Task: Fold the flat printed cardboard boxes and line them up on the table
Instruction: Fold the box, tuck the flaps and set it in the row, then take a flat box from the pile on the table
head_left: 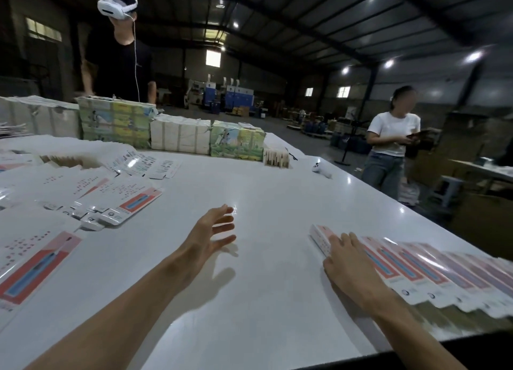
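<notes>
Head view: the left hand [213, 230] hangs over the white tabletop [263, 186] with its fingers spread, holding nothing. The right hand [350, 261] lies flat, fingers straight, on the end box [319, 234] of the folded boxes [433, 269], lined up toward 4 o'clock. Flat boxes [119, 200], with red-and-blue panels, are spread at 9 o'clock. Their print is too blurred to read. Tied bundles [180, 135] stand at 11 o'clock.

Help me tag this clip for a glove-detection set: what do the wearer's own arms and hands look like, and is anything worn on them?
The left hand and right hand wear no gloves; no ring, watch or wristband shows. Both arms are uncovered to the frame's edge, so no sleeve is in view. No cables or markings on either.
</notes>
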The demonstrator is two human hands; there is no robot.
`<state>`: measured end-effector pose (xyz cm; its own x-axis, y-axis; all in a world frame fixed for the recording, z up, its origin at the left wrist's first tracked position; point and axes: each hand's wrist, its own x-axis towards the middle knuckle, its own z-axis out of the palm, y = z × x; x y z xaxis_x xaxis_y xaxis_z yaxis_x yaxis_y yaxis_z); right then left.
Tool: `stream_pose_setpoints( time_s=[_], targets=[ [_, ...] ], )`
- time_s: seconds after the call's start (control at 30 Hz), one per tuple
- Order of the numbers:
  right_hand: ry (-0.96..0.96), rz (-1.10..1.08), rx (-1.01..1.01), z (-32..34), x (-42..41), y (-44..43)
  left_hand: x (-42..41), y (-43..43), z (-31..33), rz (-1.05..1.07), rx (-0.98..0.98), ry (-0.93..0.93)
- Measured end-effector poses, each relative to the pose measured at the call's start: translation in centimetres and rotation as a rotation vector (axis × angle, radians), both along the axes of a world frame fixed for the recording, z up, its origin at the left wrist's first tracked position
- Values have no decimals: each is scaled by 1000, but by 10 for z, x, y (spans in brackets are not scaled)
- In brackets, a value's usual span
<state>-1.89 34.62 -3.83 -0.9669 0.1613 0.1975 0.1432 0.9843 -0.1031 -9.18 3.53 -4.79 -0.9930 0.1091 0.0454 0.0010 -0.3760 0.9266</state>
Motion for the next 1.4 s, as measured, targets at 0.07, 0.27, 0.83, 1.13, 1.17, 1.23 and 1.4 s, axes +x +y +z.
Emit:
stream_pose_setpoints(
  time_s=[0.07, 0.27, 0.83, 1.13, 1.17, 1.23, 1.4],
  targets=[
    [0, -59, 43, 1, 4, 10, 3, 0, 2, -5, -33, 10],
    [90, 14, 123, 13, -5, -7, 9, 1, 7, -40, -125, 26],
    [300, 515, -481, -10, -87, -178, 15, -35, 32, 166, -1025, 76],
    [311, 582, -642, -11, -94, -177, 41, -151, 65, 628, -2015, -412],
    [315, 588, -640, -12, -94, -177, 43, -161, 64, 644, -2018, -474],
    [325, 593, -638, -12, -94, -177, 47, -179, 63, 639, -2002, -578],
    [326, 595, -665, -13, -93, -177, 50, -203, 64, 661, -1894, -642]
  ],
)
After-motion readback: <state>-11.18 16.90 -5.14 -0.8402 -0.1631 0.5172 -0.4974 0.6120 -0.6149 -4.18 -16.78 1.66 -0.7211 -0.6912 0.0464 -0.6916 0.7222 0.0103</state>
